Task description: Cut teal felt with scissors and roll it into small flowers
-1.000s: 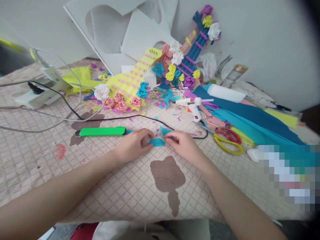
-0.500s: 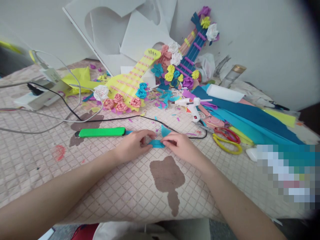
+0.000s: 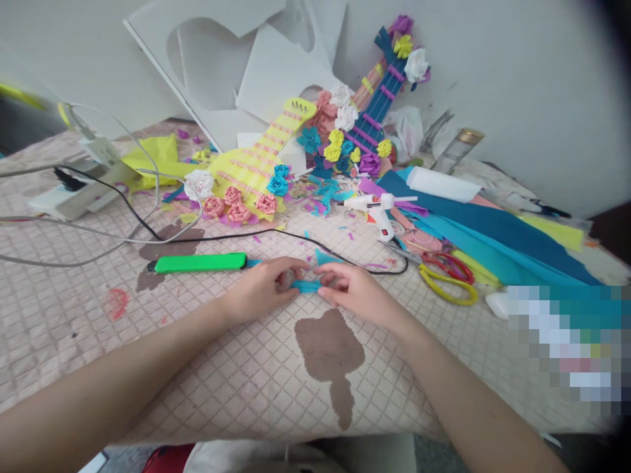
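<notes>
A narrow strip of blue crepe paper (image 3: pixel 306 287) lies between my two hands, low over the patterned tablecloth. My left hand (image 3: pixel 263 284) pinches its left end between thumb and fingers. At the other end, the curled fingers of my right hand (image 3: pixel 352 289) grip the strip. Another blue paper piece (image 3: pixel 326 257) shows just behind my right fingers. Left of my left hand lies a bright green cutter (image 3: pixel 201 262), and some blue paper shows between its end and that hand.
Behind are a white glue gun (image 3: pixel 377 209), red and yellow scissors (image 3: pixel 448 282) and layered crepe sheets (image 3: pixel 493 226). A yellow paper guitar (image 3: pixel 256 161) and a dark blue one (image 3: pixel 377 108) bear paper flowers. A power strip (image 3: pixel 73 197) with cables sits left; a black cord (image 3: pixel 236 234) crosses behind my hands.
The strip between my hands now looks narrower and more folded. My right fingers have shifted slightly and spread a little; my left hand stays nearly in place.
</notes>
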A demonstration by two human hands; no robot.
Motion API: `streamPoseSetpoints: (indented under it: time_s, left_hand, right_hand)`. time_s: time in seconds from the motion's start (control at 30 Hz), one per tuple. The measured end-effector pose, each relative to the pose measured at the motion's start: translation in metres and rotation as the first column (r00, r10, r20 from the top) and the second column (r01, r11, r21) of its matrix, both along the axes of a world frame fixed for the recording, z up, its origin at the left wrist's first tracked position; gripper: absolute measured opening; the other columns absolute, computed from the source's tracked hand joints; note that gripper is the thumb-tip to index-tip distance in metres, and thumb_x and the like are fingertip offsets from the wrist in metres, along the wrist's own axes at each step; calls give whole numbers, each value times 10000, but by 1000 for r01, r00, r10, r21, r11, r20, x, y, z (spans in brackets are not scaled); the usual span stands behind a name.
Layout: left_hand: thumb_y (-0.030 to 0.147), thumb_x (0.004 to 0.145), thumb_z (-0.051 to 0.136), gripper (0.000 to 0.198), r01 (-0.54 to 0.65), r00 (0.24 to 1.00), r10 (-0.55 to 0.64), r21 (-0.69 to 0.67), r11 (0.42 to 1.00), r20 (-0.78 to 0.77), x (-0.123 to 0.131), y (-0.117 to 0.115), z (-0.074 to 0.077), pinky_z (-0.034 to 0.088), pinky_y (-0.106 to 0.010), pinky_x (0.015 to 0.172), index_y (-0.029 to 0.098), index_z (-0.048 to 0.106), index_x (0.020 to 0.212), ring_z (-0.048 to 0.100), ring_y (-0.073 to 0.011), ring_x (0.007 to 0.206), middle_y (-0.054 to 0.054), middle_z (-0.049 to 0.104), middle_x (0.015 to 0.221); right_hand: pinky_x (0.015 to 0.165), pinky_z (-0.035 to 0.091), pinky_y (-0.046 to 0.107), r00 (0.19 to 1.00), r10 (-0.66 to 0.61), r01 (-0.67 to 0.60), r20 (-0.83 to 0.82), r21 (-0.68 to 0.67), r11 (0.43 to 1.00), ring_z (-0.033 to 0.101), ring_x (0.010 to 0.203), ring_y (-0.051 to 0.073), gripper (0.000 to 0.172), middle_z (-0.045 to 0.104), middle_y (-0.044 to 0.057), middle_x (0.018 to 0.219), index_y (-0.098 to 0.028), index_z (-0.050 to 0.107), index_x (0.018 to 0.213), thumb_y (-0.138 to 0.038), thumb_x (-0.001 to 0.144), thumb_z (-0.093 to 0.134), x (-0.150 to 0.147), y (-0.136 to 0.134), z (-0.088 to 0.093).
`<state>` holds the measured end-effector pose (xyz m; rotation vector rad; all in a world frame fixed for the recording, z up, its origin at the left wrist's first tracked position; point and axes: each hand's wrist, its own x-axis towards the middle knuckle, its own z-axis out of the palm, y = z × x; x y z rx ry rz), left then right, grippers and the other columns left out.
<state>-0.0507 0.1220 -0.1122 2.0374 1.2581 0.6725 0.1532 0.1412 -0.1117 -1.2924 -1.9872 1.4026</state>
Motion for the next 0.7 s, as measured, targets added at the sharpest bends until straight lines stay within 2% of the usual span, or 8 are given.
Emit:
streamPoseSetpoints:
  time_s: [0.13,0.3,0.53,0.7]
  left_hand:
    - [135,709,552,395,-18,999,18,17,1000,-33,0,0,2,401,-207,554,187,547,1100,460,-88,593,12,558,762]
    - [145,719,550,399,-16,999,17,20,1000,-45,0,0,1,384,-204,536,179,542,1116,441,-86,560,38,507,661]
    - [214,723,590,416,-13,1000,13,-3,1000,-23,-1,0,0,380,-213,540,185,534,1134,457,-93,582,26,533,702]
    - [300,720,625,409,-48,987,69,-144,988,145,2,-2,0,396,-221,545,183,539,1102,512,-113,628,0,583,762]
  right_hand:
    - [471,423,205,997,-58,57,-60,-24,998,520,510,64,343,548,-17,782,-214,549,1055,-215,720,621,-3,-1,-3]
    - [494,438,216,988,-47,27,-145,-136,990,533,545,76,468,551,-10,808,-210,497,1116,-203,678,664,-3,-1,-4]
    - [502,430,218,992,-60,55,-115,-43,998,504,536,68,410,553,-19,788,-218,524,1099,-139,703,598,-6,-3,-5]
    - [507,455,212,971,-8,-21,-239,-117,993,532,572,76,400,561,-15,807,-223,520,1093,-153,711,616,-7,-6,3]
